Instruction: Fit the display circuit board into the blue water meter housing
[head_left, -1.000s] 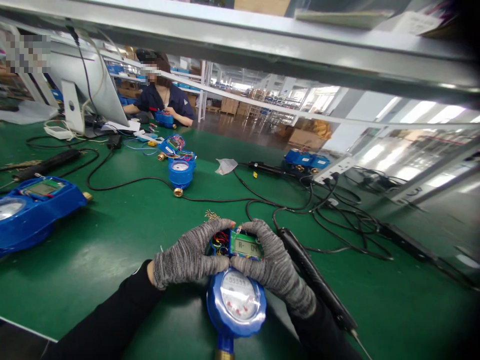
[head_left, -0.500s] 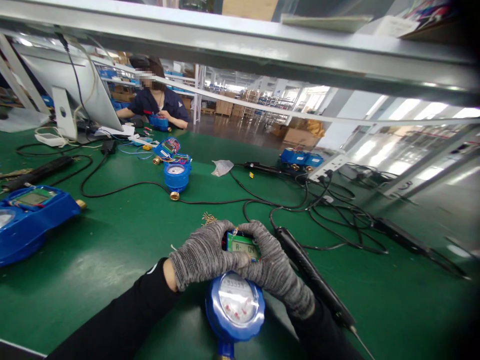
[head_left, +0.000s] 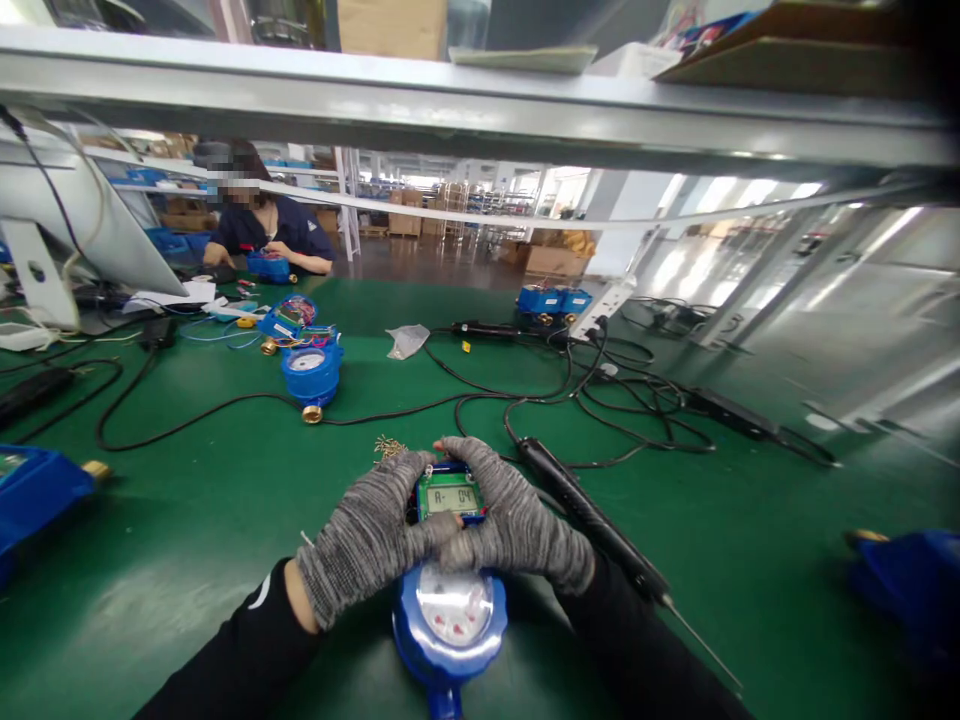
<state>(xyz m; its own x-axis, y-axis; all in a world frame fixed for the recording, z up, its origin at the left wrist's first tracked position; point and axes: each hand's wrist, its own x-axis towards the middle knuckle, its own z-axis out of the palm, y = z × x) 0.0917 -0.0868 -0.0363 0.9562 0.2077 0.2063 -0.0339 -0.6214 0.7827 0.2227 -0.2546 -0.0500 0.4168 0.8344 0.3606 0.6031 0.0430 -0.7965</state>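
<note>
Blue water meter (head_left: 448, 628) sits on our green bench (head_left: 225, 500), both hands, left (head_left: 367, 540) and right (head_left: 517, 530), gripping its little screen (head_left: 448, 495), so we should press gently and evenly.

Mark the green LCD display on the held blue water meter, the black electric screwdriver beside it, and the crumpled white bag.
green LCD display (head_left: 448, 496), head view, middle of the screen.
black electric screwdriver (head_left: 589, 518), head view, mid-body.
crumpled white bag (head_left: 407, 340), head view, centre of the bag.
</note>
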